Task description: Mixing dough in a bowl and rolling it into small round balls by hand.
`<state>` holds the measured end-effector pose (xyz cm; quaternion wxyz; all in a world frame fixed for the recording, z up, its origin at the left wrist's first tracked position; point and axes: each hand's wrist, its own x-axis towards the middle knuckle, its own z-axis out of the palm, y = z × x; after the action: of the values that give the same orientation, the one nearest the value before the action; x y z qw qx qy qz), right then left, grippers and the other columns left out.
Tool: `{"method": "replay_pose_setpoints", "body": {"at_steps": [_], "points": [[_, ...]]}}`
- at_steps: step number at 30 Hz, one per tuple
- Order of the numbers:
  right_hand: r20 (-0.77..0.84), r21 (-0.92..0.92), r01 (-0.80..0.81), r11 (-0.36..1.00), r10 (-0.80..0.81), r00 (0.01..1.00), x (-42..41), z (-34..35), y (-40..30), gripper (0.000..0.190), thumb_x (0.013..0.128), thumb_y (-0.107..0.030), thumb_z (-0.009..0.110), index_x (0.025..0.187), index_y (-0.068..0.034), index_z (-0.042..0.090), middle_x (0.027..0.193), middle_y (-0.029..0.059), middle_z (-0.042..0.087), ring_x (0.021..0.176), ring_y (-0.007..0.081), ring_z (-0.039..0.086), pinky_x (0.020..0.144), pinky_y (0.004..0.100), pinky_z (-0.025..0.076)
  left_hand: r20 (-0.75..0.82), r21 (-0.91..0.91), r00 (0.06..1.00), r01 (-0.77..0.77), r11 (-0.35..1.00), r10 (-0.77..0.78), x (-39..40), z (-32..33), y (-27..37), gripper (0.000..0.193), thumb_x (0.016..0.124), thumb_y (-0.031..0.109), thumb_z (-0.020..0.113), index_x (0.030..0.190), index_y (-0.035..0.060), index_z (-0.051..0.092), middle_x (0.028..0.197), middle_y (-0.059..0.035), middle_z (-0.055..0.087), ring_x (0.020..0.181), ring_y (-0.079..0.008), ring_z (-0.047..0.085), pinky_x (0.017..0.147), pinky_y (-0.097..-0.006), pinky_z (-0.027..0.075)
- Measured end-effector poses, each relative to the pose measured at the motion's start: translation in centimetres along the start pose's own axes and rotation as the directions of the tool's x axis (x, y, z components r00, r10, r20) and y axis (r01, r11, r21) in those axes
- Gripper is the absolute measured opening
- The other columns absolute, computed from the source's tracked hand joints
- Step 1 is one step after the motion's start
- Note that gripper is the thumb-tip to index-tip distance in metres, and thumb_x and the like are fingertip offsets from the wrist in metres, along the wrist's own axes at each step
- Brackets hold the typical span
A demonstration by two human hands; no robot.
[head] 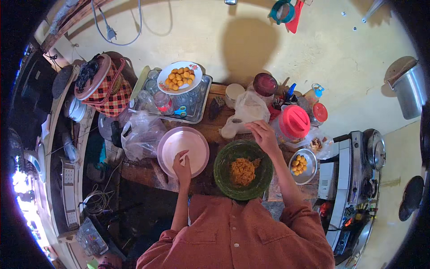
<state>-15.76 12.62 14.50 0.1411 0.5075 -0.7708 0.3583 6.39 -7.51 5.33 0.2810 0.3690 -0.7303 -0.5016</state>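
Note:
My left hand [183, 169] is over the near side of a pink plastic basin [161, 148] with a pale inside. Its thumb and fingers are curled towards each other; whether something small is between them is unclear. My right hand [265, 136] is raised above the far right rim of a green bowl [223, 183], fingertips pointing towards a white plastic bag [250, 107]. Those fingers are bunched, and I cannot tell whether they hold anything. An orange-brown crumbly mash [242, 171] lies in the green bowl.
Round orange balls [179, 77] fill a flowered plate [164, 69] on a metal tray [201, 111] of glassware. More balls [299, 164] sit in a metal bowl [311, 175] at right. Around stand a red-lidded container [294, 121], a clear plastic bag [142, 134] and a stove [356, 168].

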Motion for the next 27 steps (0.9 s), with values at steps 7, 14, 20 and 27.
{"method": "replay_pose_setpoints", "body": {"at_steps": [7,14,20,27], "points": [[-0.423,0.474,-0.440,0.762,0.636,0.646,-1.0,0.0,3.2,0.018,0.088,-0.015,0.048,0.092,-0.002,0.060,0.069,0.0012,0.055,0.065,0.0087,0.053,0.058,0.0213,0.041,0.024,0.000,1.000,-0.006,1.000,0.006,0.4,0.5,0.3,0.019,0.081,0.001,0.048,0.097,0.0038,0.059,0.096,-0.0068,0.059,0.092,-0.0176,0.055,0.080,-0.0325,0.044],[-0.503,0.580,-0.414,0.702,0.708,0.497,1.3,-0.6,2.3,0.019,0.089,-0.012,0.044,0.087,0.002,0.056,0.072,0.0034,0.054,0.061,0.0091,0.053,0.055,0.0228,0.043,0.010,-0.080,1.000,0.010,0.997,-0.009,0.2,0.5,-0.8,0.018,0.082,0.003,0.048,0.096,0.0035,0.058,0.096,-0.0072,0.061,0.091,-0.0182,0.056,0.076,-0.0314,0.044],[-0.604,-0.095,-0.461,0.882,0.317,0.731,1.4,0.9,2.7,0.013,0.087,-0.006,0.043,0.082,0.003,0.050,0.077,0.0141,0.048,0.068,0.0272,0.052,0.059,0.0356,0.042,0.031,-0.134,0.999,0.030,0.991,-0.026,0.1,0.9,-0.8,0.016,0.084,0.006,0.047,0.097,0.0035,0.058,0.095,-0.0065,0.061,0.090,-0.0167,0.056,0.076,-0.0306,0.044],[-0.595,-0.091,-0.432,0.897,0.299,0.746,1.2,-0.2,0.3,0.013,0.087,-0.008,0.043,0.088,0.003,0.049,0.080,0.0179,0.047,0.076,0.0343,0.049,0.066,0.0402,0.040,0.067,-0.120,0.997,0.051,0.991,-0.043,0.6,0.4,0.2,0.015,0.087,0.010,0.046,0.095,0.0053,0.058,0.096,-0.0041,0.059,0.095,-0.0151,0.053,0.079,-0.0305,0.042]]}}
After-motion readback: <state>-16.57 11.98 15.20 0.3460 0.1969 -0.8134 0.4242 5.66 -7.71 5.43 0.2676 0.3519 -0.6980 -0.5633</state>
